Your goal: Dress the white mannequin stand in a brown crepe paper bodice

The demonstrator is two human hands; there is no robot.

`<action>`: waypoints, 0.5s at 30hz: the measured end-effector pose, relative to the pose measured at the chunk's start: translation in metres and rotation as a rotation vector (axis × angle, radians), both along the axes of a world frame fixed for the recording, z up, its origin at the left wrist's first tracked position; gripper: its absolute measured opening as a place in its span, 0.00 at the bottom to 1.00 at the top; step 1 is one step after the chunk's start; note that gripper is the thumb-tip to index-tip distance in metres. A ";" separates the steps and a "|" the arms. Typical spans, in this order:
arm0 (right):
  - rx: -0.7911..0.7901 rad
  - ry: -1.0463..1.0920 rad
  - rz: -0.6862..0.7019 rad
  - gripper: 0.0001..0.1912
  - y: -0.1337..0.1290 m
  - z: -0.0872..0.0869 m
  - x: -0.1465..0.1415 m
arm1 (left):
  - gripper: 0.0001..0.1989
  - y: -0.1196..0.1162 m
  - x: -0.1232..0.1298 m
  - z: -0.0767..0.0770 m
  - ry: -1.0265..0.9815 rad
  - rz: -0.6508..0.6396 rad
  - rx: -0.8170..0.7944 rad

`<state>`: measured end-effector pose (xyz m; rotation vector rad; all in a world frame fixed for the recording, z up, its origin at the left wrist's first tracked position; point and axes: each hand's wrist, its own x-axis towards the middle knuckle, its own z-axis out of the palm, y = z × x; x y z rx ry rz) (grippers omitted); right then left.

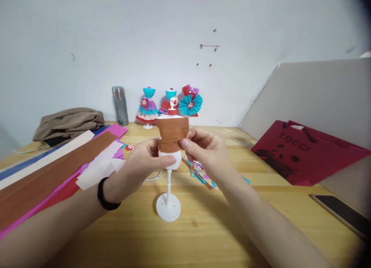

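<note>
A small white mannequin (169, 186) on a round base is tilted in my hands above the wooden table. Brown crepe paper (173, 132) wraps its torso, and a red band (172, 112) circles its neck. My left hand (146, 156) grips the mannequin at the hip, thumb across the white front and fingers behind. With thumb and fingertips, my right hand (204, 146) pinches the brown paper's edge at the waist on the right side. Part of the fingers of both hands is hidden behind the torso.
Dressed mannequins (147, 105) stand by the wall beside a grey flask (120, 105). Crepe paper strips (63, 163) and a brown cloth (69, 123) lie left. Paper scraps (199, 171) lie behind my right hand. A red bag (307, 156) and a phone (342, 212) are right.
</note>
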<state>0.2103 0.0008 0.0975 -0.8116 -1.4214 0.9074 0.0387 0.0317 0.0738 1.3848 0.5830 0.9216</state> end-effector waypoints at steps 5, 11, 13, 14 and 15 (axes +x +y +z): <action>-0.011 -0.041 -0.004 0.14 0.001 0.001 0.002 | 0.25 0.001 0.000 -0.003 0.031 0.000 -0.007; -0.039 -0.073 0.071 0.14 0.007 -0.002 0.005 | 0.23 0.001 0.001 -0.002 -0.001 -0.008 -0.022; -0.028 -0.087 0.073 0.15 0.008 -0.002 0.006 | 0.22 0.001 0.001 -0.002 0.005 0.003 -0.024; -0.028 -0.100 0.070 0.15 0.009 -0.003 0.006 | 0.21 0.001 0.001 -0.002 0.006 0.004 -0.027; -0.031 -0.114 0.068 0.15 0.009 -0.003 0.006 | 0.21 0.001 0.001 -0.002 0.002 0.002 -0.031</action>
